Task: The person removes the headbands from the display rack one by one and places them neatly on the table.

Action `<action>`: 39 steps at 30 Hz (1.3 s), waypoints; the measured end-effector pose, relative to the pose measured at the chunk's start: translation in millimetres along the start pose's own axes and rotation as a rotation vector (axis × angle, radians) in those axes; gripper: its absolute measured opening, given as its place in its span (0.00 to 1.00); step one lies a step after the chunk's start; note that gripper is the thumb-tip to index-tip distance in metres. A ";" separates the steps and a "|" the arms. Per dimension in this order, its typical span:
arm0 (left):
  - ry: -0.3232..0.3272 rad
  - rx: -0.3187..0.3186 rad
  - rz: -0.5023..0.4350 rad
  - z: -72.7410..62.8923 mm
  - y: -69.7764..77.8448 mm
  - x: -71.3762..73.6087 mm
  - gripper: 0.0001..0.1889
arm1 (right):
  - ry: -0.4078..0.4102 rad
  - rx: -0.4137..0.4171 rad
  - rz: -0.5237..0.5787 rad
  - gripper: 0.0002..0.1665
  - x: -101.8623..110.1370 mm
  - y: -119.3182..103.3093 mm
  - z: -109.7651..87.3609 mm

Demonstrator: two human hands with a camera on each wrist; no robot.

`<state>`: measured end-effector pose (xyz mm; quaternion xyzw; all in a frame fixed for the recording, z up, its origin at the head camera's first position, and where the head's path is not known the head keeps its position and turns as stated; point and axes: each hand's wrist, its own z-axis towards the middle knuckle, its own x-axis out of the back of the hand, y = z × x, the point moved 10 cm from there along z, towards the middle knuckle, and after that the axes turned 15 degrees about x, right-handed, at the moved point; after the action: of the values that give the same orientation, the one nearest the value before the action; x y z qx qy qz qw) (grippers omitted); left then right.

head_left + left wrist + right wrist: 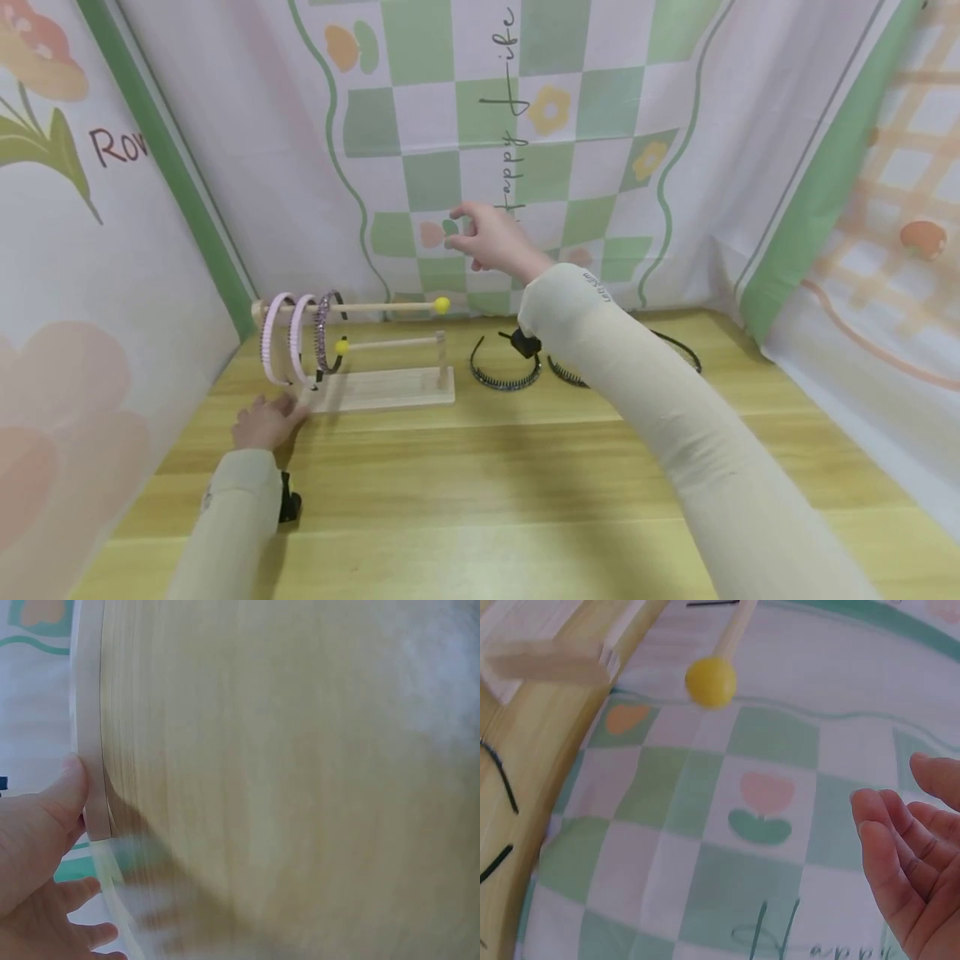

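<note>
My left hand (266,423) is at the near left corner of a wooden headband rack (382,390), thumb and index finger gripping its base (90,712), the other fingers spread. Two pink headbands (268,342) and a sparkly purple headband (322,333) hang on the rack's upper rod (390,307), which ends in a yellow ball (711,681). My right hand (495,240) is raised above and right of that ball, fingers loosely bent with a gap to the thumb, holding nothing (911,862).
A dark toothed headband (506,383) lies on the wooden table (450,500) right of the rack. Farther right, more dark headbands (678,346) are partly hidden by my right sleeve. A lower rod (390,343) has its own yellow ball. A patterned curtain (427,183) hangs behind.
</note>
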<state>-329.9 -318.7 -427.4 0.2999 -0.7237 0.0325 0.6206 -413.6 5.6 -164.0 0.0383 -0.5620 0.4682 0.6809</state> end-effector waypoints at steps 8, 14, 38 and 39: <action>-0.001 -0.006 0.009 1.9 1.2 -0.3 0.38 | -0.010 0.055 0.043 0.28 -21.8 -24.4 11.7; -0.006 -0.002 0.015 1.0 0.9 -1.0 0.38 | -0.046 0.103 0.032 0.29 -40.1 -41.1 19.1; -0.002 -0.024 0.023 -1.7 2.4 0.3 0.38 | -0.183 0.137 0.120 0.30 -117.5 -85.1 36.2; -0.003 -0.023 0.021 -1.5 2.3 0.2 0.38 | -0.184 0.140 0.124 0.30 -120.1 -86.0 36.3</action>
<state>-329.7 -316.3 -426.1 0.2853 -0.7282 0.0303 0.6224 -373.1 -134.8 -206.2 0.0936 -0.5895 0.5419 0.5917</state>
